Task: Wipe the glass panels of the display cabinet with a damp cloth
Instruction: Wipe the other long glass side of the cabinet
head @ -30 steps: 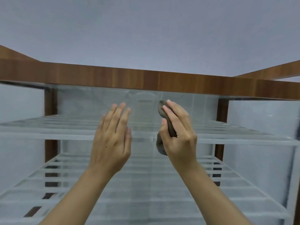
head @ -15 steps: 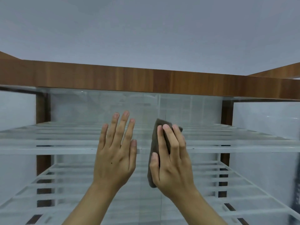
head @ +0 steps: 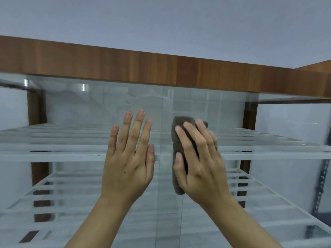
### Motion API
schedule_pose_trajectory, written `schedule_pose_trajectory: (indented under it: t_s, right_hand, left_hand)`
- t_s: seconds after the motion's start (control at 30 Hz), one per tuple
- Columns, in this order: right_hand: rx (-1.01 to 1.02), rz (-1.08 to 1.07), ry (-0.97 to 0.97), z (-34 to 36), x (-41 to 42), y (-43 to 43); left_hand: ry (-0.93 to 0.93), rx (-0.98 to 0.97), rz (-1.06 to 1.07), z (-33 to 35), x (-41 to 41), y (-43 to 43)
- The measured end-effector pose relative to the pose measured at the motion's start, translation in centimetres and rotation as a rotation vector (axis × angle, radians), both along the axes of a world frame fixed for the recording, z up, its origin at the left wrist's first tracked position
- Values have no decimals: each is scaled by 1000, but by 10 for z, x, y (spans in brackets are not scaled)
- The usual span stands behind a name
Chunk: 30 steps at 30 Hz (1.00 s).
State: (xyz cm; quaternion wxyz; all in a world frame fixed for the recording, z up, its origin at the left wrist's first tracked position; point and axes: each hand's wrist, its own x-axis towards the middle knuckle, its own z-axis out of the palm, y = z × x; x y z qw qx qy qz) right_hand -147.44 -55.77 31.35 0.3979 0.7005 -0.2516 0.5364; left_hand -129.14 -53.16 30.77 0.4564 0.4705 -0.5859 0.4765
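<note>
student: pale grey wall (head: 161,18) behind, brown-framed display cabinet (head: 125,63) in front. where is the cloth?

tutor: fig. 1. the cloth (head: 183,121), grey and folded long, stands upright against the right glass panel (head: 229,108). it is just right of the vertical seam (head: 162,104) where two panels meet, level with the upper shelf (head: 53,155).

student: how is it held?

tutor: the right hand (head: 200,169) lies spread over it, fingers nearly straight, thumb along its left edge. it presses the cloth to the glass and does not clench it. the likely reason is that a flat palm spreads the load, so the whole fold meets the panel.

student: and the other hand?

tutor: the left hand (head: 129,167) holds nothing. its fingers are straight and a little apart, palm toward the left glass panel (head: 93,104), just left of the seam and near the cloth. actual contact cannot be confirmed. it probably braces the panel, or the person, against the wiping push.

student: what does the cabinet contain?

tutor: white wire shelving only, as far as shown. the upper shelf runs across behind both hands, and a lower shelf (head: 75,189) slopes toward the viewer. dark wooden posts (head: 36,108) stand at the rear corners. reflections hide any streaks, so wiped and unwiped areas cannot be told apart.
</note>
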Motion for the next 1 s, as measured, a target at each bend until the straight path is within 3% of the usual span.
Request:
schedule_pose_trajectory:
  t_s: [0.13,0.27,0.37,0.57,0.77,0.93,1.0]
  right_hand:
    - [54,-50,-220,36,28,13]
    - [127,-30,-267,-3,40,15]
    - [117,50,-226,-24,37,9]
    - [39,130,-211,45,38,2]
    - [52,33,98,-12,0,-2]
    - [63,101,-169,39,25,1]
    - [68,116,-174,36,34,2]
  left_hand:
    - [5,4,-16,1,1,1]
    - [1,-9,-21,1,2,0]
    - [-3,-8,-10,1,1,0]
    - [-3,-6,-17,2,1,0]
    - [-9,-13,-17,1,0,0]
    - [0,-7,-15,1,-1,0]
    - [-1,-5,-24,1,1,-1]
